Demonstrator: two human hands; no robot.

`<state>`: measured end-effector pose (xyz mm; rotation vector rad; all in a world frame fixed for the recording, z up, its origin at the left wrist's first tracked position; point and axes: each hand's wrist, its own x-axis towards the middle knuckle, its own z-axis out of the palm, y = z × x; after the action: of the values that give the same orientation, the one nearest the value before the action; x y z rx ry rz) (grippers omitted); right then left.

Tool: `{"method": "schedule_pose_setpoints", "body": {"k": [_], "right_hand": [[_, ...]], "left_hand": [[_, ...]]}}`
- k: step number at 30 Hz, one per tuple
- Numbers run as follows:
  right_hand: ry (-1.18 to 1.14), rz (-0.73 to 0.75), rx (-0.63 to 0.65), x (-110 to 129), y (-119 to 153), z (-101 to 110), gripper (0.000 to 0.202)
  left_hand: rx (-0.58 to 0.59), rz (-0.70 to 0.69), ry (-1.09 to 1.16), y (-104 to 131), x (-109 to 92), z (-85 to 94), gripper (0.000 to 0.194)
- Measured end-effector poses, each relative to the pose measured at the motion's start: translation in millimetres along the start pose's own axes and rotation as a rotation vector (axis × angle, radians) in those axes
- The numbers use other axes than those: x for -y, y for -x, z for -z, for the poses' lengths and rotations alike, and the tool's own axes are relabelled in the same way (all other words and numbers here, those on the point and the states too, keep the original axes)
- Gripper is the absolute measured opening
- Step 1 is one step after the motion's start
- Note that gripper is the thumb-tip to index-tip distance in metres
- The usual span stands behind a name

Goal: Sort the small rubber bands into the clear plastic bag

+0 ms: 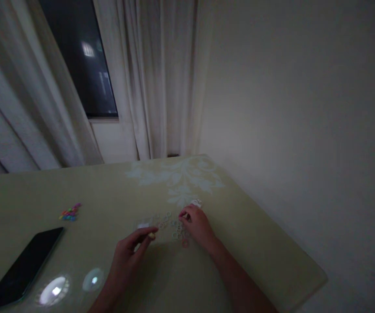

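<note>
Pinching yellowish piece [152, 236], left hand [127, 251]; right hand [199, 225] curled beside rings [179, 236], hold unclear

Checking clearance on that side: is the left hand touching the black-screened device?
Apart: the head view shows tabletop between the left hand and black-screened device.
</note>
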<state>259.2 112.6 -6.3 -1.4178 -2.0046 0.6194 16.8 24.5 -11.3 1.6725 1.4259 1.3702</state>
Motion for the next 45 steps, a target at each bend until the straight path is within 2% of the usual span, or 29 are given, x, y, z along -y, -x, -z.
{"method": "schedule_pose_setpoints", "body": {"k": [8,15,20,26,29,32,35,39,42,45], "right_hand": [[0.036,0.039,0.066,0.6,-0.8,-16.6,0.013],[0.263,0.107,0.133,1.7,-4.6,-23.2,0.009],[0.185,0.122,0.061,6.5,-4.0,-26.5,0.011],[0.13,0.104,0.063,10.1,-4.3,-29.9,0.009],[0.132,0.087,0.058,9.4,-3.3,-27.1,0.01],[0.102,0.067,0.05,9.4,-2.1,-23.6,0.01],[0.063,0.062,0.033,10.6,-0.9,-22.1,0.01],[0.032,0.087,0.035,11.3,0.6,-25.4,0.01],[0.033,0.116,0.032,10.9,1.3,-30.5,0.009],[0.035,0.132,0.023,11.5,0.9,-34.0,0.008]], "left_hand": [[-0.005,-0.004,-0.006,-1.7,3.4,-2.2,0.024],[0.002,0.026,-0.013,-0.6,5.1,-3.8,0.025],[-0.009,0.021,-0.009,-1.1,5.8,-3.8,0.023],[-0.044,-0.079,-0.031,-2.2,2.6,-5.2,0.02],[-0.062,-0.072,-0.057,-2.7,2.2,-4.6,0.021],[-0.102,-0.025,-0.117,-5.7,5.4,3.3,0.023],[-0.184,0.025,-0.225,-12.2,13.6,19.2,0.024],[-0.23,-0.001,-0.35,-20.4,27.6,36.9,0.027],[-0.228,-0.033,-0.41,-21.3,34.4,38.7,0.031],[-0.235,-0.009,-0.47,-20.8,37.3,37.2,0.033]]}}
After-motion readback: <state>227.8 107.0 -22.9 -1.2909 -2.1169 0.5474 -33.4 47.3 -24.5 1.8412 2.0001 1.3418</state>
